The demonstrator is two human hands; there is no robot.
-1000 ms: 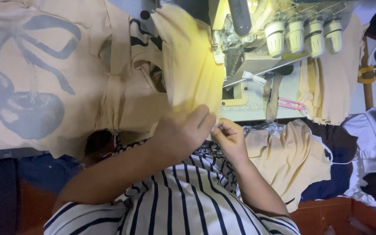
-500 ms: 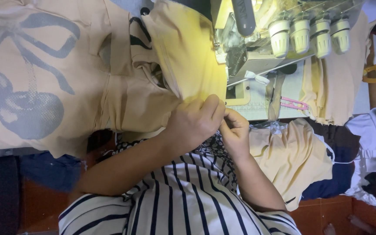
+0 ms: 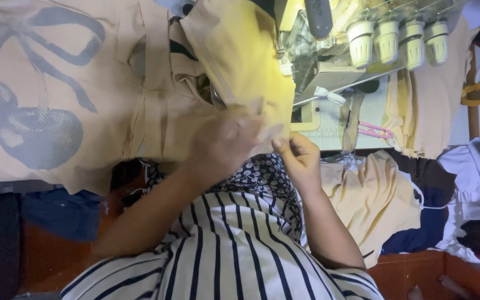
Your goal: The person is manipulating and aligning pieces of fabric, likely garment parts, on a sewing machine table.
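Gripping the yellow fabric piece [image 3: 240, 50] with both hands, we work at its near edge, just in front of the sewing machine [image 3: 329, 50]. Our left hand [image 3: 223, 141] is motion-blurred; its fingers curl over the lower hem, and the cloth appears pinched beneath them, though the exact closure cannot be resolved. Our right hand [image 3: 301, 158] pinches the same hem at its right corner — thumb and forefinger closed narrowly on the cloth.

No container is visible in this view; loose goods lie in stacks instead. The yellow piece runs with its long axis from the hands up and away toward the machine head, tilting slightly left at the far end. The grip sits at the nearest end of that axis, so almost the whole piece lies beyond the fingers.

A tan printed garment [image 3: 56, 94] with a grey bow motif lies left of the piece, touching it. Four cream thread cones [image 3: 398, 39] stand on the machine — pink snips [image 3: 376, 131] rest on the table beside a pale yellow fabric pile [image 3: 373, 194].
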